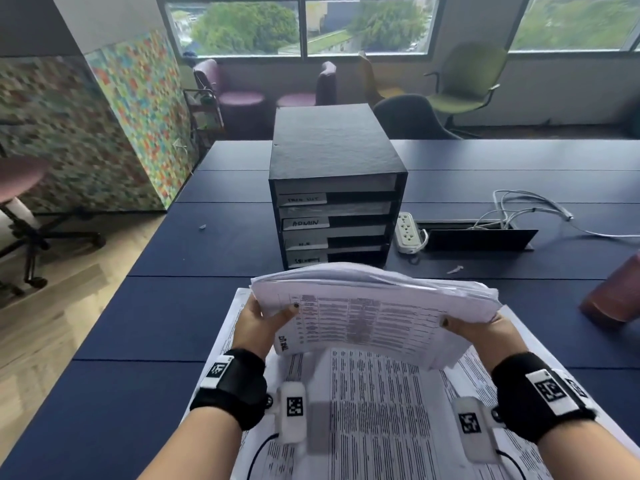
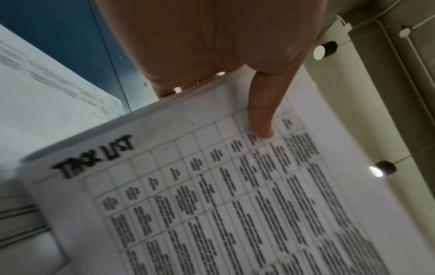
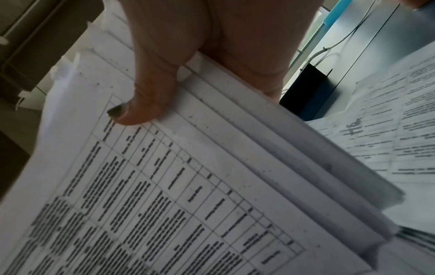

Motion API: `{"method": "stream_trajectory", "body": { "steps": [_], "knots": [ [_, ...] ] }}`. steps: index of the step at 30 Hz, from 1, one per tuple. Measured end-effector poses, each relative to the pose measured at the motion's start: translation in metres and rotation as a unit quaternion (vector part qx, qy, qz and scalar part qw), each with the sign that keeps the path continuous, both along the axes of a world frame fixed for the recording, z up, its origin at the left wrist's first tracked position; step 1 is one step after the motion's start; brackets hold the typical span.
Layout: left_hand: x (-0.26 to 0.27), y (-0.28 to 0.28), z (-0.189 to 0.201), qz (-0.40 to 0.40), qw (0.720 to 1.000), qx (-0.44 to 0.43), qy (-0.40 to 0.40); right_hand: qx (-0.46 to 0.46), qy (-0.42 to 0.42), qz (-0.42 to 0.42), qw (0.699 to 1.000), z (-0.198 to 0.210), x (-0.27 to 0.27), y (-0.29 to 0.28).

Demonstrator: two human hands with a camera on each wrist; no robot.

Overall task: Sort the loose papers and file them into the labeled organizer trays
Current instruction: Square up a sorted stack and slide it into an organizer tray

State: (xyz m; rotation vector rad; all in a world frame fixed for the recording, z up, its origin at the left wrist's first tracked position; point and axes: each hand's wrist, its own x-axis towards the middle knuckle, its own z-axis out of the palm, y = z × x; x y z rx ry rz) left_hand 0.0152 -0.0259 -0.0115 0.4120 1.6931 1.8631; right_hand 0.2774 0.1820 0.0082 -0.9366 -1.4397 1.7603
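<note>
Wrist straps and their small white camera units sit closest to us, and just past them we see our two hands holding a thick stack of papers (image 1: pixel 377 306) raised above the sheets spread on the desk (image 1: pixel 377 410). Our left hand (image 1: pixel 258 325) grips the stack's left edge: the thumb (image 2: pixel 261 115) lies across the top page's printed table, not far from the handwritten heading that reads like "TAX LIST", while the other fingers curl underneath, out of sight except for their tips at the paper's edge. Our right hand (image 1: pixel 481 332) clamps the right edge the same way, its dark-nailed thumb (image 3: pixel 143 104) pressed flat on the top sheet and the remaining fingers wrapped beneath the pile. Both hands are closed firmly on the stack, neither one free.

Taking the black organizer (image 1: pixel 336 188) as our landmark, the stack hangs directly in front of it and nearer to us, its far edge covering the foot of the lowest tray. Four labelled trays face us; we can read "ADMIN" on the second label (image 1: pixel 306 223), and the others are too blurred. Right of the organizer lies a white power strip (image 1: pixel 408 232), and beyond that an open cable hatch (image 1: pixel 478 237) with white cables (image 1: pixel 526 206) spilling out. All of this rests on the dark blue table (image 1: pixel 194 306).
</note>
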Motion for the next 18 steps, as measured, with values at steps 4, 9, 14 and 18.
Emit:
{"method": "stream_trajectory", "body": {
  "steps": [4,9,14,18],
  "knots": [
    [0.005,-0.003,-0.011,-0.005,1.000,-0.022,-0.019,0.001,-0.023,0.011,1.000,-0.008,0.004,-0.001],
    [0.008,0.002,-0.006,0.001,1.000,-0.021,0.013,-0.026,-0.027,-0.019,0.999,-0.007,0.003,0.001],
    [0.001,0.001,-0.002,-0.008,0.999,-0.015,0.031,-0.012,0.015,-0.012,1.000,0.003,0.009,0.007],
    [0.000,0.006,-0.006,-0.031,0.999,-0.031,0.030,0.004,0.002,-0.011,1.000,0.004,0.003,0.007]
  ]
}}
